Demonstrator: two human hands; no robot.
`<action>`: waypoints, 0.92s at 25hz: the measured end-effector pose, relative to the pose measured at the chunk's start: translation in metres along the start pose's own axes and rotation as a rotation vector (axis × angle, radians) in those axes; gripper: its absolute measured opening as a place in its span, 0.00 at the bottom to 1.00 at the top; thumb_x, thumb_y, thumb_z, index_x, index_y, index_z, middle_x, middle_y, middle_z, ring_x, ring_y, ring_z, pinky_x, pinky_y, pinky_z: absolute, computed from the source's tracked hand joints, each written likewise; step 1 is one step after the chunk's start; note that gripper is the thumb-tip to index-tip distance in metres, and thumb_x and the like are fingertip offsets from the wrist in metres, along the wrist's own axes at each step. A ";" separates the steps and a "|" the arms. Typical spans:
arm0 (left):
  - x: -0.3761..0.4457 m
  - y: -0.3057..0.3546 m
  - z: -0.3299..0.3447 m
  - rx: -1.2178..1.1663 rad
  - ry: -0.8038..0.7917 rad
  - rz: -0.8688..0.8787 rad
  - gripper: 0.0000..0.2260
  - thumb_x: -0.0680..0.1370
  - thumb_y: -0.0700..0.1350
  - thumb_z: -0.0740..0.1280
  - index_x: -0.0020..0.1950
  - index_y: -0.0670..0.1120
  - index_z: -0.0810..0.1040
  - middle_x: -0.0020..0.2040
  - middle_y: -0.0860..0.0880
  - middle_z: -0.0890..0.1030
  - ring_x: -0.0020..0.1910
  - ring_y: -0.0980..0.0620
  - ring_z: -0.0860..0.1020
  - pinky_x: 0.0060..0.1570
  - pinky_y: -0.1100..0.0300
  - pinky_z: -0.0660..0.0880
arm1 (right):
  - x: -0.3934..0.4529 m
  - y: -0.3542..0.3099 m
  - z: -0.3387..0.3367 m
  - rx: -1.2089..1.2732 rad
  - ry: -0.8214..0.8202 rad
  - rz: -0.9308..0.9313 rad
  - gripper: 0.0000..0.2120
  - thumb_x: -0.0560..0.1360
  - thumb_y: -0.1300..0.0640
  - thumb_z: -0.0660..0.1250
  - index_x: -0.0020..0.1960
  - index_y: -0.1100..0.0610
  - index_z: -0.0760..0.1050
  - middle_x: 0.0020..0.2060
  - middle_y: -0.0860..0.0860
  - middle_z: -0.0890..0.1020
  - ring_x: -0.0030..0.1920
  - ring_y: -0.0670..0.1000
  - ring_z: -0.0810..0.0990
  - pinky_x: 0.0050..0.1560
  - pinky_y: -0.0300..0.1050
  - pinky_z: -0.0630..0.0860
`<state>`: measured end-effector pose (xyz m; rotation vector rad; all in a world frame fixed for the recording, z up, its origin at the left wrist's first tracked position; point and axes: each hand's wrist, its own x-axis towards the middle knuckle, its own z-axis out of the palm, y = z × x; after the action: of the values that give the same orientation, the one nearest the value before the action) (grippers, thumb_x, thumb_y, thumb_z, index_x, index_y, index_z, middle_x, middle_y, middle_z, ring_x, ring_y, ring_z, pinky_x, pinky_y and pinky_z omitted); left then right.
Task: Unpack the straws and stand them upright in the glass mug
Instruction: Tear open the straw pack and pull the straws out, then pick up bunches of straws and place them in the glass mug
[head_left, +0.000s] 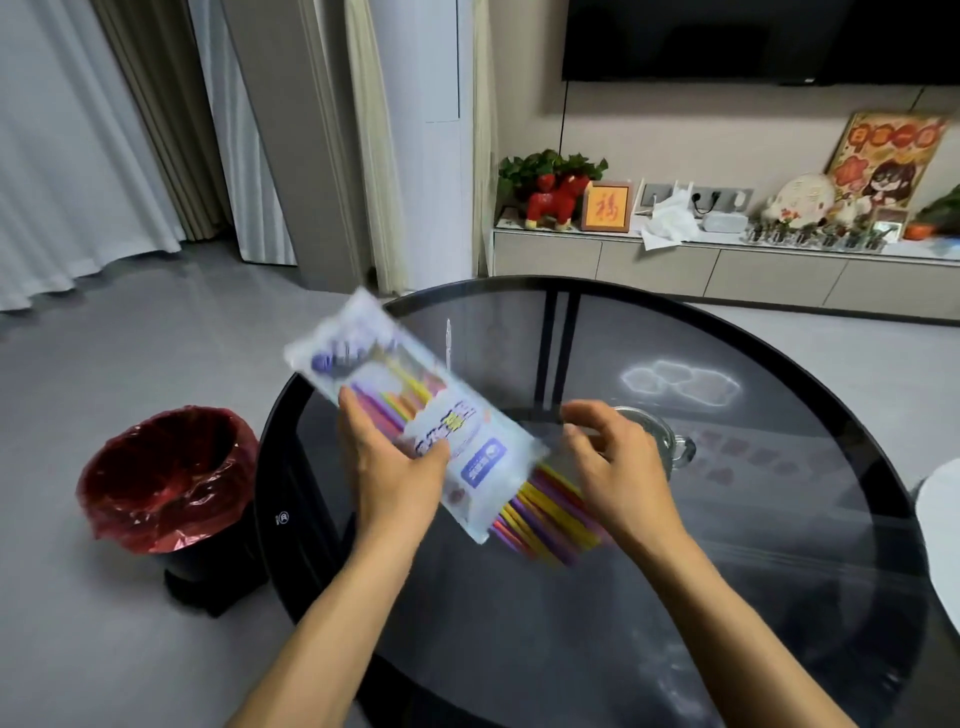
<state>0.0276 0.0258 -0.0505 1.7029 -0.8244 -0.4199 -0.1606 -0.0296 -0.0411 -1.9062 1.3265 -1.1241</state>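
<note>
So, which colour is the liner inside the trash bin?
Red, translucent plastic liner, seen in the head view, left of the table.

I see a round dark glass worktop (779, 519) with a glass mug (670, 441) standing on it near the middle.

glass mug (670, 447) behind right hand (618, 467), packet (415, 415) blurred
</note>
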 end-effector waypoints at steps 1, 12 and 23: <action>0.002 -0.004 -0.004 0.195 -0.043 0.178 0.41 0.69 0.42 0.75 0.76 0.50 0.57 0.76 0.48 0.63 0.74 0.47 0.64 0.72 0.45 0.63 | -0.004 0.000 -0.004 -0.069 -0.007 -0.035 0.11 0.77 0.60 0.64 0.56 0.53 0.79 0.48 0.45 0.84 0.47 0.45 0.82 0.50 0.41 0.78; -0.020 -0.027 0.006 0.667 -0.764 0.532 0.28 0.77 0.40 0.65 0.74 0.54 0.61 0.77 0.54 0.61 0.77 0.53 0.55 0.73 0.51 0.60 | -0.059 -0.004 0.040 -0.778 -0.277 -0.283 0.11 0.64 0.51 0.75 0.42 0.55 0.77 0.36 0.52 0.82 0.34 0.56 0.80 0.26 0.45 0.69; -0.023 -0.025 0.003 0.763 -0.773 0.518 0.29 0.78 0.44 0.63 0.77 0.54 0.55 0.79 0.58 0.53 0.78 0.57 0.48 0.73 0.50 0.58 | -0.061 0.006 0.064 -1.020 -0.177 -0.340 0.16 0.68 0.62 0.49 0.37 0.58 0.76 0.28 0.56 0.77 0.28 0.57 0.76 0.27 0.48 0.72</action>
<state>0.0181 0.0428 -0.0780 1.8957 -2.1456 -0.4278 -0.1179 0.0241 -0.0974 -2.9468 1.6774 -0.3554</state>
